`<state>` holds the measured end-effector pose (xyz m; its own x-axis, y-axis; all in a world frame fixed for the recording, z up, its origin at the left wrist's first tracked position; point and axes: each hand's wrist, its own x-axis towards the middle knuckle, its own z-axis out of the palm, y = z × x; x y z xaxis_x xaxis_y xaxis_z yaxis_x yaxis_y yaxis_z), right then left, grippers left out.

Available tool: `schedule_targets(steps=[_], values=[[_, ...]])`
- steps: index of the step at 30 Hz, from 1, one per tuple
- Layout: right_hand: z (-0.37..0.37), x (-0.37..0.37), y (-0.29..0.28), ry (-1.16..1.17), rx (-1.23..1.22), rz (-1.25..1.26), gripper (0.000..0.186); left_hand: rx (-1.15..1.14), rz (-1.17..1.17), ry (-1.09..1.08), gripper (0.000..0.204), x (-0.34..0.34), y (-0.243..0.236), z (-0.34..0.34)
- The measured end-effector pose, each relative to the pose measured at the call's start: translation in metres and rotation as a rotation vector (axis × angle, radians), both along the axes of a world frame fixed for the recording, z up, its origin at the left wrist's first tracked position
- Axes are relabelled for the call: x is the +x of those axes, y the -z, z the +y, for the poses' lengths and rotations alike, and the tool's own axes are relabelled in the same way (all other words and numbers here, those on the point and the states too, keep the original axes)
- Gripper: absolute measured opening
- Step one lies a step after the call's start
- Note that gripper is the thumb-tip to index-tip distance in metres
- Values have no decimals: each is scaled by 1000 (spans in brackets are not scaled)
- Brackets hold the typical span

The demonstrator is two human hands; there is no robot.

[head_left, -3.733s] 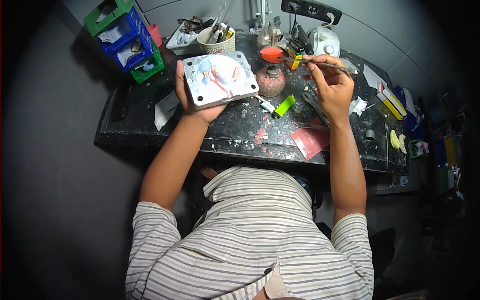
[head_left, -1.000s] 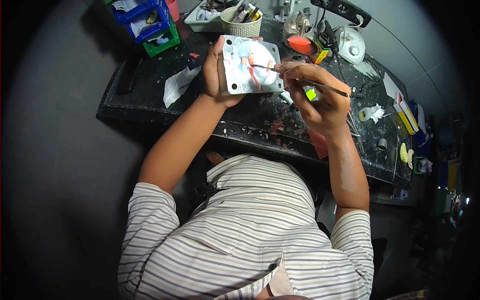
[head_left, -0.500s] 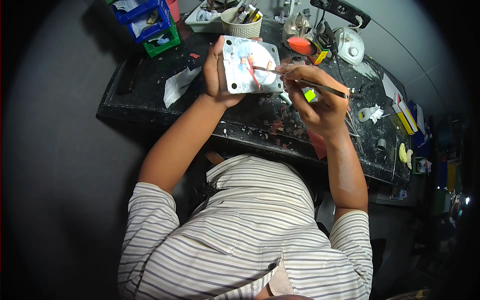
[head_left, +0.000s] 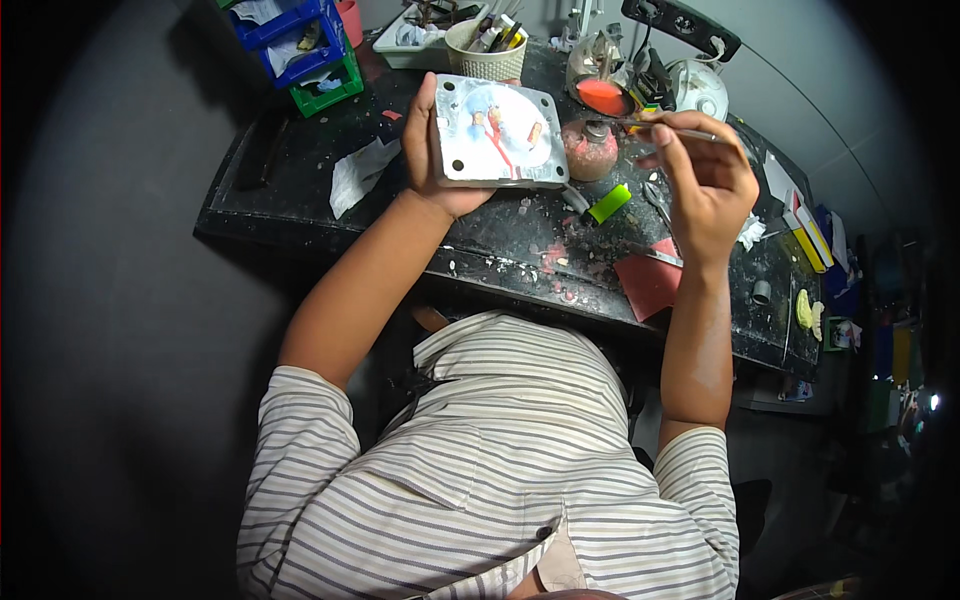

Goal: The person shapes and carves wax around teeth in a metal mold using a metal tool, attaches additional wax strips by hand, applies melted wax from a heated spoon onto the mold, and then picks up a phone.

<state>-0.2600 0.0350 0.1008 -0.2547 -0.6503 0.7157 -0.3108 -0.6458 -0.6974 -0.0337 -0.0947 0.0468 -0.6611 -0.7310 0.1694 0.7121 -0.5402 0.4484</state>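
Striped cream shirt (head_left: 450, 400), short sleeves (head_left: 303, 415), dark button (head_left: 544, 532)

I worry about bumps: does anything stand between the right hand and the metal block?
Possibly: the round pinkish bottle appears between the metal block and the right hand with its thin tool; depth is unclear.

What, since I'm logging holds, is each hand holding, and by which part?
Left hand: metal flask half, by its left edge and underside. Right hand: slim metal spatula, by its shaft.
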Motion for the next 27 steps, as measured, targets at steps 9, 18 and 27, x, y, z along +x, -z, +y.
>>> schedule_targets(steps=[9, 18, 27], values=[[-7, -25, 12, 54, 198, -45, 13, 31, -68, 54, 118, 0, 11, -3], [-9, -28, 15, 85, 199, -53, 13, -64, 119, 385, 118, 16, 24, -21], [-4, -28, 12, 134, 132, 63, 15, -94, 87, 388, 95, 11, 21, -21]])
